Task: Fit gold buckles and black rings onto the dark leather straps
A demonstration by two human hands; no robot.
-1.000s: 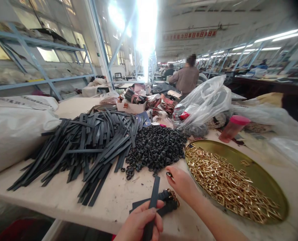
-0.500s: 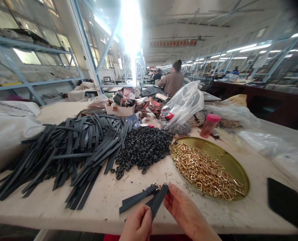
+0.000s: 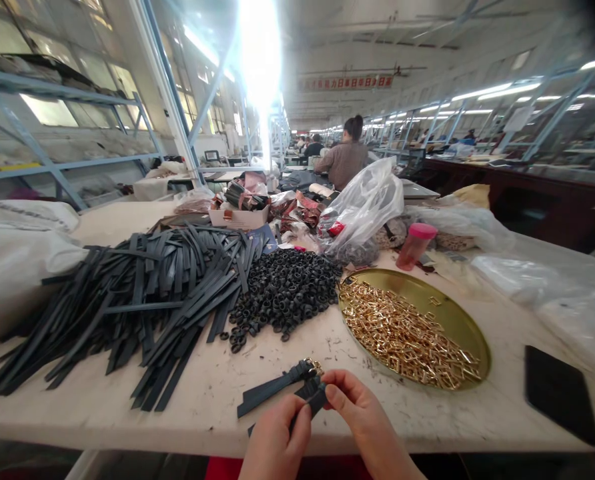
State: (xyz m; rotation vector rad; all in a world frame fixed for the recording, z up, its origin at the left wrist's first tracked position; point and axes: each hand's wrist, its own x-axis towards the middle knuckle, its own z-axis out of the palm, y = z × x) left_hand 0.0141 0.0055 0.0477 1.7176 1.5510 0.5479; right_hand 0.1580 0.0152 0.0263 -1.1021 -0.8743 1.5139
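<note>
Near the front edge of the table, a dark strap [image 3: 318, 400] runs between my two hands. My left hand [image 3: 280, 433] is closed around it, thumb on top. The fingertips of my right hand [image 3: 360, 408] pinch the strap's far end, and they cover what is at the tip. Just behind my left hand lies a finished-looking dark strap [image 3: 270, 392] with a gold buckle [image 3: 317, 366]. Another strap lies partly hidden under my hands. Ahead are a heap of small black strap loops [image 3: 290, 290] and many gold buckles [image 3: 402, 333] on a round tray [image 3: 470, 333].
A large pile of loose dark straps [image 3: 177, 287] spreads over the left. Behind the loops stand a clear plastic bag [image 3: 367, 200], a pink-lidded jar [image 3: 416, 245] and an open box [image 3: 240, 217]. A black flat pad [image 3: 560, 393] lies right. A person [image 3: 347, 157] sits farther off.
My hands have come closer together, and the strap end has dropped lower, with less of its length showing. My right fingers have curled over the tip. The view has shifted slightly.
</note>
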